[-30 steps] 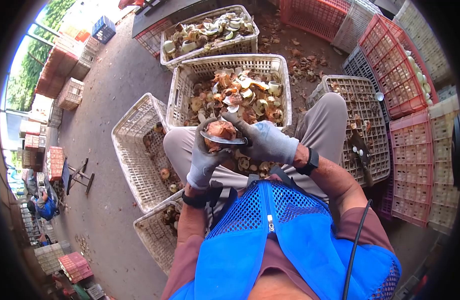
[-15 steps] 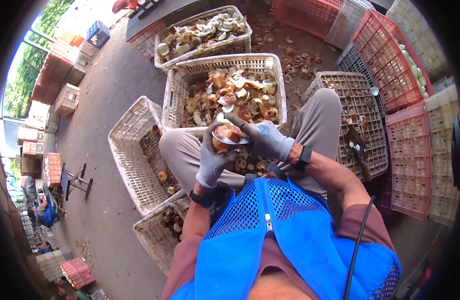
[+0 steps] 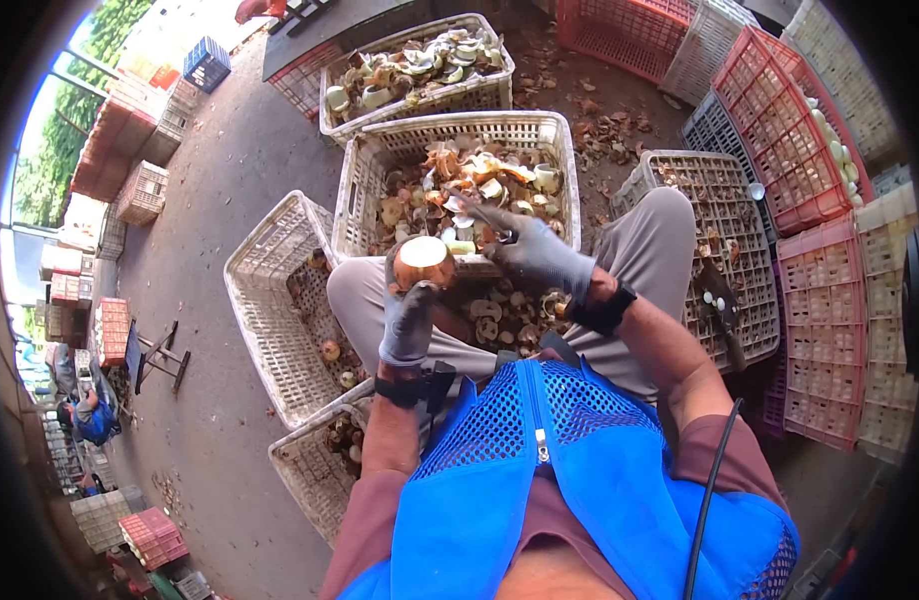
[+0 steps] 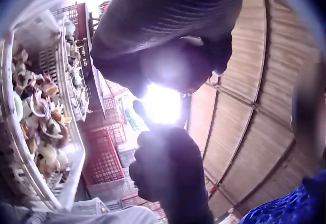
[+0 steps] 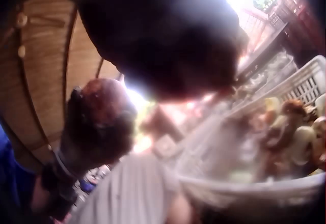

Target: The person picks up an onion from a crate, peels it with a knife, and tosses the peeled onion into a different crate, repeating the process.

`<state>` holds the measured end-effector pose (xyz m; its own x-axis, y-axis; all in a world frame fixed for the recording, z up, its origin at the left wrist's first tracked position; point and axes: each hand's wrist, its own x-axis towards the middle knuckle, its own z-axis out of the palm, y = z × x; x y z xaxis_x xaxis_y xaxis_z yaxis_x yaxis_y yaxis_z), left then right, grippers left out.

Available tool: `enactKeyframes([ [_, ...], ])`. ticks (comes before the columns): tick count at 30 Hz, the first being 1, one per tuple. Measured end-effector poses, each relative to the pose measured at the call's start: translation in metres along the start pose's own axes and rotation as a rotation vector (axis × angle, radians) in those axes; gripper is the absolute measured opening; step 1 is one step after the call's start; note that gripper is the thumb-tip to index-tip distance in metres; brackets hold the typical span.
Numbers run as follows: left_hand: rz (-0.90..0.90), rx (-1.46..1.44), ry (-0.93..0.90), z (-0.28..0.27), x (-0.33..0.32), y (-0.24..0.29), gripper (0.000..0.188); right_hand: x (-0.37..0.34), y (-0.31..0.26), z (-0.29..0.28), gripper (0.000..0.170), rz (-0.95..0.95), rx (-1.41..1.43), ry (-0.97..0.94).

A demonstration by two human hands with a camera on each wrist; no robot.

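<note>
In the head view my gloved left hand (image 3: pixel 410 325) grips a large brown-skinned onion (image 3: pixel 426 278). A flat, pale cut face (image 3: pixel 423 252) shows on its upper side. The right wrist view shows the same onion (image 5: pixel 104 99) with dark glove fingers round it. To the right, apart from the onion, is my gloved right hand (image 3: pixel 545 258), over the near rim of the crate of peelings (image 3: pixel 570 200). Its index finger points forward and the other fingers are curled. The curved knife seen in this hand earlier is mostly hidden now. A pale green-white piece (image 3: pixel 462 247) lies just inside the rim.
A second white crate (image 3: pixel 415 112) of peelings stands behind the first. At left are a tilted white crate (image 3: pixel 280 310) with a few onions and another crate (image 3: pixel 315 475). An upturned crate (image 3: pixel 715 200) and stacked red crates (image 3: pixel 780 130) stand at right. Scraps litter the floor.
The hands have parted: the right hand with the knife moved right and forward, off the onion. The left hand turned the onion, and its pale cut face now shows.
</note>
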<state>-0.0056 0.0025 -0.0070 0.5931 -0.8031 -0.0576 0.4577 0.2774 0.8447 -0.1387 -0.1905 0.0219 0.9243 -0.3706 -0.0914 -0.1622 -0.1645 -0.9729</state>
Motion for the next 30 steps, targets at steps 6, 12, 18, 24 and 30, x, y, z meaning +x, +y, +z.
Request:
enactKeyframes([
  [6,-0.016,0.061,0.036,0.029,-0.005,0.004,0.08,-0.023,-0.013,0.045,0.044,0.064,0.845,-0.063],
  [12,0.164,0.437,-0.047,0.049,-0.014,0.039,0.082,-0.026,-0.042,0.027,0.045,-0.055,0.347,0.004],
  [18,0.126,0.269,-0.004,0.026,-0.009,0.038,0.084,-0.034,-0.074,0.017,0.053,-0.087,-0.226,-0.017],
  [24,0.177,0.346,-0.039,0.022,-0.01,0.047,0.082,-0.044,-0.054,0.025,0.052,-0.117,-0.268,-0.041],
  [30,0.154,0.177,-0.01,0.035,-0.016,0.047,0.078,-0.042,-0.055,0.03,0.059,-0.081,-0.213,-0.142],
])
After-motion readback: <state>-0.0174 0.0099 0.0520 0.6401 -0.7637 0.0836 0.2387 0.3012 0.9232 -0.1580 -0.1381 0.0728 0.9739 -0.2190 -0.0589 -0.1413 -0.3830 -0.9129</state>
